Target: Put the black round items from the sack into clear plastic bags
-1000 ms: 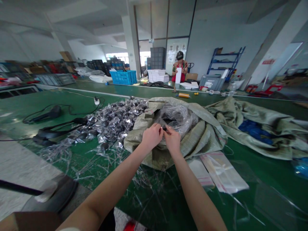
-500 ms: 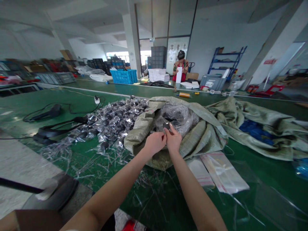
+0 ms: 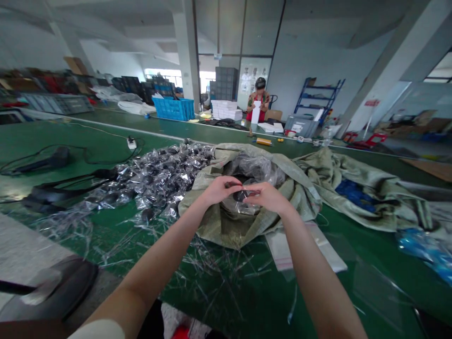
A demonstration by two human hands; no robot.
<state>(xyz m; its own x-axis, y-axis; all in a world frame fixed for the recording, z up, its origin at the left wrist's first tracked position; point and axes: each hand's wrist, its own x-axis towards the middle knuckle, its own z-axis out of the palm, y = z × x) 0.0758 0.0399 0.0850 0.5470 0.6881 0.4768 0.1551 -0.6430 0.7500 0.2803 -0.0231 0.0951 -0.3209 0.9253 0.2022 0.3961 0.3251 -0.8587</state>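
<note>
While our hands meet above a woven sack's (image 3: 226, 228) open mouth, we have a dark round piece (image 3: 241, 195) between them. Our right hand (image 3: 265, 195) pinches it, thumb and fingers parted only by its width; our left hand (image 3: 219, 189) curls close at its other side, but we cannot tell whether those fingers grip. Film-wrapped pieces (image 3: 165, 174) lie heaped leftward. We seem to be mid-handling this single piece; the next move likely calls for a light, steady pinch.

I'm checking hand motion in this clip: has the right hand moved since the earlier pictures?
Yes: the right hand has moved to the person's right, judged against the sack.
</note>
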